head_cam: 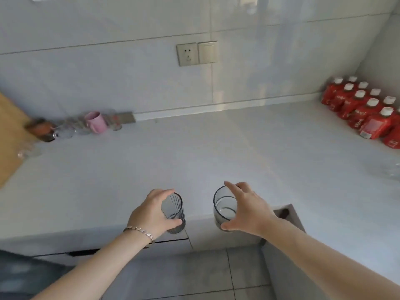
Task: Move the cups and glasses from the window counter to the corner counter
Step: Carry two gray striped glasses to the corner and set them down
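Glasses are mid-carry: the left hand [154, 213] grips a ribbed glass [175, 213], the right hand [246, 210] a smooth glass [224, 207], above the surface [194, 152] edge. Next, set both down upright.

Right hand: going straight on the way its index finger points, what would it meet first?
The right hand, gripping a glass, points forward-left over bare counter; the way looks free up to the tiled wall, though depth is unclear.

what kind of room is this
Probably a home kitchen: a long pale counter along a tiled wall with a socket, a pink mug by the wall, red bottles in the corner. The left hand grips a ribbed glass, the right hand a plain glass.
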Action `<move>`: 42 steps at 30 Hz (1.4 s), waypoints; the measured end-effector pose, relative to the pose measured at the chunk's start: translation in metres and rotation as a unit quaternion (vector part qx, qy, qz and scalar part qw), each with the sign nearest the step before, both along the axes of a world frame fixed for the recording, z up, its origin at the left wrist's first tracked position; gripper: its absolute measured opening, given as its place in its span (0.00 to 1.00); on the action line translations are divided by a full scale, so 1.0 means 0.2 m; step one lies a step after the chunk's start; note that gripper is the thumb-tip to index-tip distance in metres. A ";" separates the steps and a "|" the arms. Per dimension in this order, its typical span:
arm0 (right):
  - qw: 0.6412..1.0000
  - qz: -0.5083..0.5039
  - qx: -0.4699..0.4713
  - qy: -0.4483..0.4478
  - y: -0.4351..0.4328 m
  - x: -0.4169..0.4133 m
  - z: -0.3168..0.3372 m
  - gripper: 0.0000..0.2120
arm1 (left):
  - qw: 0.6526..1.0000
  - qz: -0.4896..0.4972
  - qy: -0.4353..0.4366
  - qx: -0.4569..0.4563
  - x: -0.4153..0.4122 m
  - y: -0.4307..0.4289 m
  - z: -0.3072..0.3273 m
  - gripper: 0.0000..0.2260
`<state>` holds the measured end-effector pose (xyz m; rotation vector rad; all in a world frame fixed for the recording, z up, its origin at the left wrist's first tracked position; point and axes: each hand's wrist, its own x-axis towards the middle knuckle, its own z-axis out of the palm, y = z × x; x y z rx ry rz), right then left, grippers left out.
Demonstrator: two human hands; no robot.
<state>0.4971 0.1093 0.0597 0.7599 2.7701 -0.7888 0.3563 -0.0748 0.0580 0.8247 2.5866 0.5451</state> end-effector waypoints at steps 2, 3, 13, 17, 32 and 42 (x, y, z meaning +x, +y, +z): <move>0.999 0.038 0.003 -0.004 -0.16 -0.20 0.01 0.49 | 1.000 0.029 0.003 -0.001 -0.14 -0.21 0.01 0.34; 0.998 0.055 0.005 -0.006 -0.24 -0.30 0.01 0.49 | 0.999 0.042 0.004 0.000 -0.22 -0.31 0.02 0.34; 0.995 0.096 0.009 -0.025 -0.92 -1.23 0.05 0.49 | 0.993 0.114 0.018 -0.026 -1.05 -1.18 0.04 0.33; 0.995 0.101 0.008 -0.020 -1.04 -1.55 0.05 0.50 | 0.989 0.143 0.003 -0.026 -1.36 -1.33 0.02 0.34; 0.987 0.161 -0.022 -0.020 -1.03 -2.67 -0.16 0.50 | 0.960 0.268 -0.007 -0.080 -2.52 -1.29 -0.05 0.37; 0.992 0.121 -0.021 -0.025 -1.07 -3.04 -0.26 0.49 | 0.981 0.188 0.015 -0.051 -3.19 -1.12 -0.27 0.34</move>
